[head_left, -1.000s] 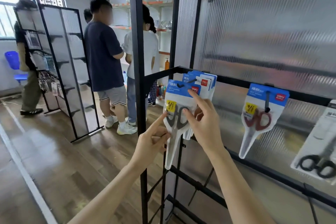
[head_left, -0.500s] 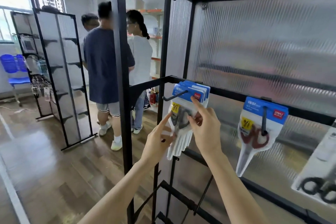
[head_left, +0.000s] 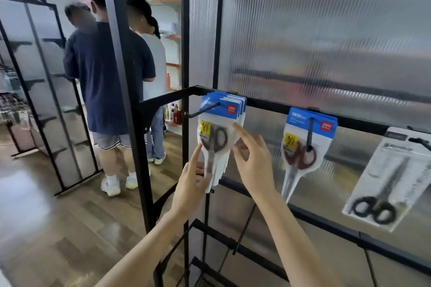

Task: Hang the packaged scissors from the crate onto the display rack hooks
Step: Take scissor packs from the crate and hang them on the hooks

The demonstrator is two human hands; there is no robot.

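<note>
A stack of several blue-topped packaged scissors [head_left: 220, 133] hangs on the leftmost black hook [head_left: 201, 112] of the display rack [head_left: 261, 103]. My left hand [head_left: 191, 184] points its index finger up against the stack's left edge. Touching the stack's right edge is my right hand [head_left: 254, 163], index finger stretched over the front pack. I cannot tell whether its thumb pinches the pack. On the second hook hangs a red-handled scissors pack [head_left: 305, 147]. Further right is a grey pack with black scissors [head_left: 391, 182]. The crate is out of view.
Ribbed translucent panels back the rack, and black posts [head_left: 121, 77] stand just left of the stack. Three people [head_left: 102, 77] stand behind the post on the wooden floor. Another black rack [head_left: 46, 91] stands at the far left.
The stack now sits further back on its hook, near the rail. Both hands have dropped a little on the packs, and the view has closed in on the rack.
</note>
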